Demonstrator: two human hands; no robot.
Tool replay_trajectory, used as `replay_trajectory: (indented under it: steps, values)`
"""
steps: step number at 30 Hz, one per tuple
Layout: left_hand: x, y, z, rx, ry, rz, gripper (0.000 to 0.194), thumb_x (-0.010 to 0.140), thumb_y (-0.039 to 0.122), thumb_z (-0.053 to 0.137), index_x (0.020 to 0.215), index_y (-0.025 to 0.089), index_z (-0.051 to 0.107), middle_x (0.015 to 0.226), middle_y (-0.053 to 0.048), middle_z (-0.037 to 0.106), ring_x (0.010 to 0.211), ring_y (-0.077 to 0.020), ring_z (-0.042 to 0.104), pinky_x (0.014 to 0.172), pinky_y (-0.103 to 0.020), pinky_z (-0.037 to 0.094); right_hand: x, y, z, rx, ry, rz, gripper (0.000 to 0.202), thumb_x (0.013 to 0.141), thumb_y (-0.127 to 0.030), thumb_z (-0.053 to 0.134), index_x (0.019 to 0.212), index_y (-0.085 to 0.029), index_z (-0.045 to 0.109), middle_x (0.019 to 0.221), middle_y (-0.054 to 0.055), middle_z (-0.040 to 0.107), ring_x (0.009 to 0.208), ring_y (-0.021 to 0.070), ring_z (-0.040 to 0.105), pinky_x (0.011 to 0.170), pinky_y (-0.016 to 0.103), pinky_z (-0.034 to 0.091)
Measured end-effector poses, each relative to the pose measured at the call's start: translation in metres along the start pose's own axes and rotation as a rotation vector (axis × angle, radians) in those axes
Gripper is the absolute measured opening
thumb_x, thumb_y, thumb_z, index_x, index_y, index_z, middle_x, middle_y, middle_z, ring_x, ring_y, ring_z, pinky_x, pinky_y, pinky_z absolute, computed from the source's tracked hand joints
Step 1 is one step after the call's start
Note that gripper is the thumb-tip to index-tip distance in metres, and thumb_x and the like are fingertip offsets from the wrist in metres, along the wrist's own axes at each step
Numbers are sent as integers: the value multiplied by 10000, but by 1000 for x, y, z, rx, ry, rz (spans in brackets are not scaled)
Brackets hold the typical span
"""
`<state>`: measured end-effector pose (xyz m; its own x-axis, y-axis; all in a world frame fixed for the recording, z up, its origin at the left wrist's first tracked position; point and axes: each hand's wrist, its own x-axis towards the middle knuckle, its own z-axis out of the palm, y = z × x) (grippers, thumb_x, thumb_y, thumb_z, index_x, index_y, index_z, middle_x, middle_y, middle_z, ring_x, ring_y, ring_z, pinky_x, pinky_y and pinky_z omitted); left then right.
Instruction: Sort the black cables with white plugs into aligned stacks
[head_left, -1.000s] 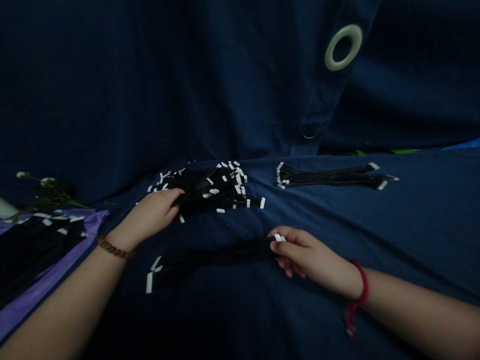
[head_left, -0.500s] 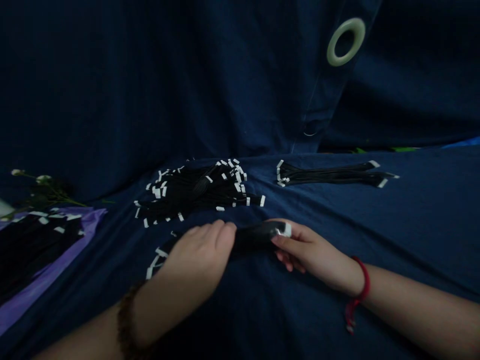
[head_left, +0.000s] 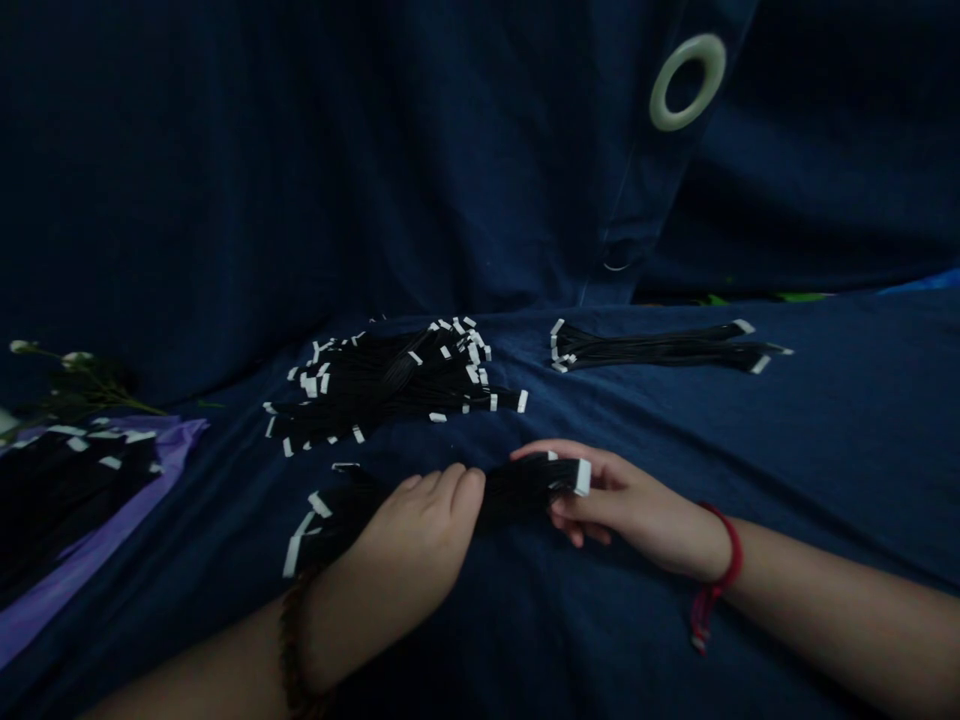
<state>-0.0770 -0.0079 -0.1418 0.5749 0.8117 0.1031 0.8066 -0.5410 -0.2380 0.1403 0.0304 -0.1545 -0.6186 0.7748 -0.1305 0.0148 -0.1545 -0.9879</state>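
Note:
My left hand (head_left: 421, 535) is wrapped over the middle of a bundle of black cables with white connectors (head_left: 517, 492). White connectors fan out past my left wrist at the bundle's left end. At its right end my right hand (head_left: 611, 495) holds the cables from behind and below, thumb in front near a white connector. Part of the bundle is hidden under my left hand. Just beyond lies a large pile of similar black cables (head_left: 390, 375). A smaller cable bundle (head_left: 652, 350) rests farther right.
At the left, a purple bag (head_left: 176, 450) holds more white-tipped black cables. White flowers (head_left: 79, 362) lie behind it. Dark blue cloth (head_left: 847, 420) covers the surface, and a blue curtain with a pale ring (head_left: 688, 82) hangs at the back.
My left hand has shifted slightly right along the bundle. My right thumb has moved lower, and the right-end connectors now show more plainly. The other cables lie as before.

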Motion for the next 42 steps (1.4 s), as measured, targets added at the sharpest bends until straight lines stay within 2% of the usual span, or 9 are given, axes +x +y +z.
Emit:
replay_trajectory:
  steps: [8, 17, 19, 22, 25, 28, 32, 37, 42]
  values:
    - [2, -7, -25, -175, -63, -21, 295, 775, 119, 412, 1021, 169, 565, 1001, -98, 644, 867, -217, 616, 763, -354, 512, 1, 3, 2, -20, 38, -22, 443, 775, -402, 604, 1134, -170, 491, 618, -34, 528, 470, 73, 485, 388, 164, 293]
    - [3, -42, -45, -546, -21, -163, 203, 879, 246, 377, 945, 252, 569, 925, 3, 664, 845, -160, 622, 749, -269, 484, 2, -1, 3, 27, 89, 44, 365, 745, -355, 556, 1060, -192, 470, 598, -47, 533, 445, 71, 492, 378, 156, 297]
    - [2, -51, -47, -546, 33, -229, 181, 887, 277, 368, 903, 238, 544, 841, 2, 652, 777, -162, 624, 681, -269, 480, 2, -2, 3, 23, 86, 42, 359, 745, -333, 527, 1069, -189, 470, 595, -47, 532, 443, 73, 495, 379, 154, 299]
    - [1, -55, -49, -451, 249, -332, 203, 912, 306, 316, 948, 230, 500, 734, -7, 614, 656, -166, 608, 585, -277, 466, 2, -1, 3, 23, 89, 44, 374, 741, -324, 515, 1082, -180, 464, 582, -49, 528, 433, 72, 490, 373, 149, 294]
    - [1, -42, -43, -188, 373, -196, 239, 899, 288, 344, 1064, 189, 485, 841, -72, 630, 735, -210, 623, 627, -320, 486, 3, 0, 3, 43, 98, 47, 382, 744, -329, 526, 1088, -177, 461, 590, -45, 539, 433, 70, 493, 369, 146, 293]
    - [4, -19, -27, 27, 154, -39, 251, 858, 348, 492, 1000, 150, 553, 882, -120, 618, 768, -253, 606, 642, -361, 492, 4, 2, 2, 61, 100, 48, 373, 754, -349, 534, 1077, -179, 457, 599, -41, 544, 438, 70, 501, 364, 145, 294]
    - [3, -1, -5, 92, -107, -78, 393, 790, 461, 606, 990, 123, 587, 924, -136, 600, 799, -280, 584, 640, -384, 489, 4, 3, 0, 54, 69, 68, 390, 739, -319, 564, 1086, -174, 459, 609, -42, 545, 446, 67, 500, 365, 140, 307]
    - [-5, -2, 0, 112, -135, -45, 375, 859, 383, 539, 1123, 118, 559, 1054, -136, 588, 913, -276, 557, 757, -396, 463, 3, 1, -5, 69, 2, 88, 409, 718, -283, 566, 1101, -173, 469, 627, -31, 557, 465, 74, 519, 361, 130, 327]
    - [-5, 4, -2, 138, -124, -75, 323, 893, 335, 482, 1129, 133, 572, 988, -101, 593, 861, -248, 550, 724, -368, 447, 2, -2, -3, 61, -11, 82, 438, 733, -339, 594, 1123, -183, 468, 641, -24, 560, 508, 102, 560, 372, 145, 384]
